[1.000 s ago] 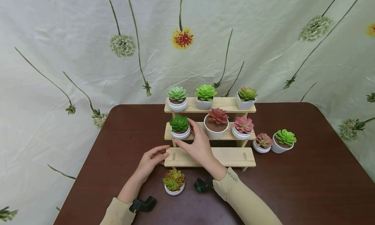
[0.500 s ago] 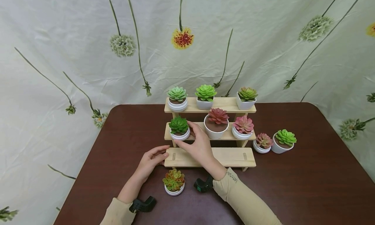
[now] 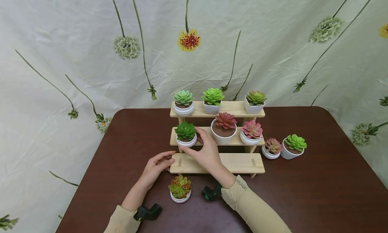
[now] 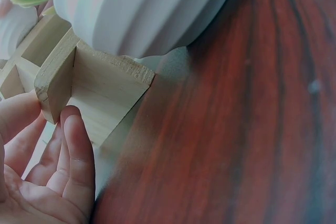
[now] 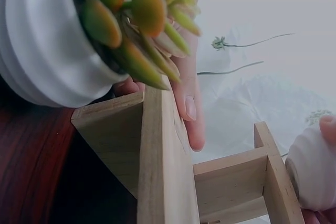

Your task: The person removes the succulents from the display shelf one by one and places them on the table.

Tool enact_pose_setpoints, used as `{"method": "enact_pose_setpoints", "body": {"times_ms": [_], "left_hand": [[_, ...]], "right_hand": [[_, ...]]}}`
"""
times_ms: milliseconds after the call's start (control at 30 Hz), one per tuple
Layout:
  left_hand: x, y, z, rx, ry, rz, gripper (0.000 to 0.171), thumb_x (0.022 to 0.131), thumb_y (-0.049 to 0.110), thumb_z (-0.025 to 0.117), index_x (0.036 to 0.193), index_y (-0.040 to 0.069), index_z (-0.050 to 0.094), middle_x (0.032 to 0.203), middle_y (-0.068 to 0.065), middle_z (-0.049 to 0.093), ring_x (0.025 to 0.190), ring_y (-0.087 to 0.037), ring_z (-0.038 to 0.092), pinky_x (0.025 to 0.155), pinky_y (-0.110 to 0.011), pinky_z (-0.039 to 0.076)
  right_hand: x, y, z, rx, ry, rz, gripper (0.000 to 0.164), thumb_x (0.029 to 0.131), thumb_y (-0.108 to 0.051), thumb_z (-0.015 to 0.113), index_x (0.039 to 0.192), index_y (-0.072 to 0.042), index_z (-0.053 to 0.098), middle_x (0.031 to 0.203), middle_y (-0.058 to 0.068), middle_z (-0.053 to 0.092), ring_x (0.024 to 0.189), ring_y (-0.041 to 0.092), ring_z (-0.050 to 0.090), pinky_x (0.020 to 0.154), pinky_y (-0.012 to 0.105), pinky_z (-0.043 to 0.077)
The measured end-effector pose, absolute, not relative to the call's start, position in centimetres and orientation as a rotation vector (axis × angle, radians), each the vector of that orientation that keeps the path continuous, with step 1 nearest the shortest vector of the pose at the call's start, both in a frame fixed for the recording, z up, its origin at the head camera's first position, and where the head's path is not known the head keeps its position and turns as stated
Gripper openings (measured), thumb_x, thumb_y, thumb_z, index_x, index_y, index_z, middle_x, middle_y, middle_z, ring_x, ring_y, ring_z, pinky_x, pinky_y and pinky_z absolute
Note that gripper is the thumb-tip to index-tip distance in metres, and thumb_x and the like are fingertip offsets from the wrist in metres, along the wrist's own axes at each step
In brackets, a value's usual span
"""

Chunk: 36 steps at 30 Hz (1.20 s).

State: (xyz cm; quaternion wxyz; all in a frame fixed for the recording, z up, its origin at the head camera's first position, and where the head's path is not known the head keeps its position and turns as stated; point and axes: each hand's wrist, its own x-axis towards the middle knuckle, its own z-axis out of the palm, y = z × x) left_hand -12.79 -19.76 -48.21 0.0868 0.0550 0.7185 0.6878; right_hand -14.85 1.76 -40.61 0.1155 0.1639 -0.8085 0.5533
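Observation:
A stepped wooden stand [image 3: 233, 162] has three tiers. My right hand [image 3: 206, 154] holds the white ribbed pot of a dark green succulent [image 3: 185, 131] at the left end of the middle tier, thumb in front and fingers on its right side. In the right wrist view only the side of that white pot [image 5: 313, 171] shows, with fingertips against it. My left hand [image 3: 155, 169] grips the left end of the lowest tier; in the left wrist view its thumb and fingers [image 4: 79, 150] lie on either side of the board. An orange-green succulent [image 3: 180, 187] stands before the stand.
The middle tier also bears a dark red succulent [image 3: 224, 135] and a pink one [image 3: 251, 132]. Three green succulents, one of them in a square pot [image 3: 254, 106], line the top tier. A small pink succulent [image 3: 271, 148] and a bright green one [image 3: 293, 147] stand right of the stand.
The dark green succulent has shifted very slightly toward the front in my right hand. My left hand keeps its place on the stand.

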Motion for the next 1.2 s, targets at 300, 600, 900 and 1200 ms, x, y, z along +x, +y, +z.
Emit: {"method": "enact_pose_setpoints", "body": {"times_ms": [300,600,900,1200], "left_hand": [[-12.8,-19.8,-48.2,0.166,2.136,2.055,0.040,0.090,0.014,0.064,0.126,-0.002,0.056,0.118,-0.019,0.059,0.085,-0.014,0.062,0.068,-0.029,0.053],[-12.9,-19.8,-48.3,0.168,2.127,2.061,0.040,0.090,0.014,0.064,0.126,-0.003,0.056,0.117,-0.021,0.059,0.084,-0.014,0.063,0.068,-0.028,0.053],[-12.9,-19.8,-48.3,0.171,2.131,2.054,0.041,0.090,0.014,0.064,0.126,-0.004,0.056,0.118,-0.021,0.058,0.084,-0.014,0.062,0.069,-0.028,0.053],[-12.9,-19.8,-48.3,0.151,2.123,2.050,0.039,0.092,0.010,0.062,0.128,-0.004,0.054,0.117,-0.020,0.058,0.083,-0.012,0.062,0.069,-0.027,0.053]], "right_hand": [[-14.4,2.1,-40.5,0.500,-2.338,1.642,0.070,0.070,-0.023,0.085,0.129,-0.004,0.052,0.122,0.010,0.057,0.105,0.018,0.059,0.088,0.030,0.048],[-13.9,2.3,-40.7,0.544,-2.280,1.736,0.066,0.070,-0.015,0.085,0.127,-0.004,0.053,0.121,0.010,0.057,0.106,0.019,0.058,0.090,0.029,0.047],[-12.2,2.5,-38.5,0.519,-2.292,1.780,0.063,0.069,0.000,0.082,0.124,0.006,0.052,0.121,0.019,0.055,0.111,0.029,0.053,0.094,0.033,0.045],[-12.2,2.9,-40.5,0.552,-2.303,1.778,0.069,0.067,-0.005,0.084,0.128,0.000,0.051,0.123,0.013,0.054,0.111,0.024,0.053,0.093,0.033,0.045]]}}
